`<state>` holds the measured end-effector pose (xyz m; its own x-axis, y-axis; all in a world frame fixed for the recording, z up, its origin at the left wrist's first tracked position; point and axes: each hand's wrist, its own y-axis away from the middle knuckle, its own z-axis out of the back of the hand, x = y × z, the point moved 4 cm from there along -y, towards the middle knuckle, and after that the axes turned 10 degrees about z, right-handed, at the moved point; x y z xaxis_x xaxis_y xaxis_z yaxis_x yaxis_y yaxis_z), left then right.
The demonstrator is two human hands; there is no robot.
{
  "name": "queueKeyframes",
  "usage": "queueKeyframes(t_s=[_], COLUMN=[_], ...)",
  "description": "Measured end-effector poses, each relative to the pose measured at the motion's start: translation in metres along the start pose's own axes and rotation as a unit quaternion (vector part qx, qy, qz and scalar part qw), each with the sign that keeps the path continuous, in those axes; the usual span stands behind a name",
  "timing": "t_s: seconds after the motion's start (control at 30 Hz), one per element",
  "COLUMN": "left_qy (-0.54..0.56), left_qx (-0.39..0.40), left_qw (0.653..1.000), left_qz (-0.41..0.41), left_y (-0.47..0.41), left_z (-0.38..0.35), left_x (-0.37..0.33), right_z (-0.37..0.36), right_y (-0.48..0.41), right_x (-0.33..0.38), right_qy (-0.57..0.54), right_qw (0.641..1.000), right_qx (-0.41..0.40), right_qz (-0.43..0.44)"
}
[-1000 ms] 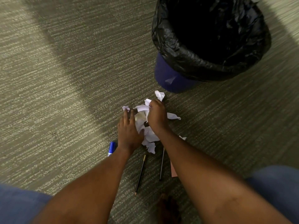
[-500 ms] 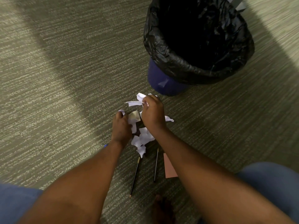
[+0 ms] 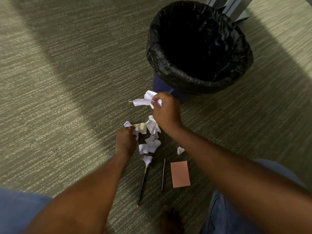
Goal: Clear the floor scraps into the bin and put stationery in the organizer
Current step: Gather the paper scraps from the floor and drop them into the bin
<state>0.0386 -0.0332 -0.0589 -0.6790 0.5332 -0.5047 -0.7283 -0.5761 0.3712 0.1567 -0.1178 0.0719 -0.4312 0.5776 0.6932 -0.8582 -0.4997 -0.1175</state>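
On the grey-green striped carpet floor (image 3: 59,98), the left hand (image 3: 125,142) rests knuckles up at the left edge of the litter, its fingers (image 3: 130,130) curled down onto a small crumpled white scrap (image 3: 127,124) and a beige torn piece (image 3: 141,127); whether they actually pinch either one cannot be told from this angle. A sliver of something blue (image 3: 112,156) peeks out beside that wrist, too hidden to name. Just right of the hand lies the loose heap of crumpled white paper scraps (image 3: 151,144), with two thin black pencils (image 3: 142,186) lying side by side below it and a flat pink rectangular sticky note (image 3: 180,174) next to them. One stray white scrap (image 3: 180,150) sits by the right forearm. The right hand (image 3: 166,110) is lifted above the heap, fingers pressed together on a bunch of white torn paper (image 3: 143,101), near the round blue bin lined with a black plastic bag (image 3: 199,81).

The scraps look feather-light, soft and easily dropped, so gathering several into a closed fist seems better than fingertip pinches. The pencils are stiff and slim, best taken at mid-shaft; the note is flat, and likely needs an edge lifted first.
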Motion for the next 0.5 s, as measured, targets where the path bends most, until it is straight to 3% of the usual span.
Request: queueKeyframes(t_s=[0.2, 0.33, 0.4, 0.5], left_qy=[0.077, 0.163, 0.216, 0.304], left_qx=[0.018, -0.105, -0.185, -0.245], left_qw=[0.997, 0.980, 0.955, 0.917], left_qz=[0.016, 0.052, 0.083, 0.085], left_y=[0.009, 0.015, 0.014, 0.009], left_z=[0.011, 0.044, 0.069, 0.110], left_x=[-0.009, -0.019, -0.029, -0.060], right_z=[0.012, 0.026, 0.036, 0.054], right_y=[-0.006, -0.012, -0.018, -0.028], right_x=[0.003, 0.015, 0.020, 0.025], right_qy=[-0.032, -0.054, -0.067, -0.115], right_qw=[0.997, 0.995, 0.993, 0.982], right_qx=[-0.016, -0.022, -0.041, -0.085], right_qz=[-0.069, -0.081, -0.090, -0.125])
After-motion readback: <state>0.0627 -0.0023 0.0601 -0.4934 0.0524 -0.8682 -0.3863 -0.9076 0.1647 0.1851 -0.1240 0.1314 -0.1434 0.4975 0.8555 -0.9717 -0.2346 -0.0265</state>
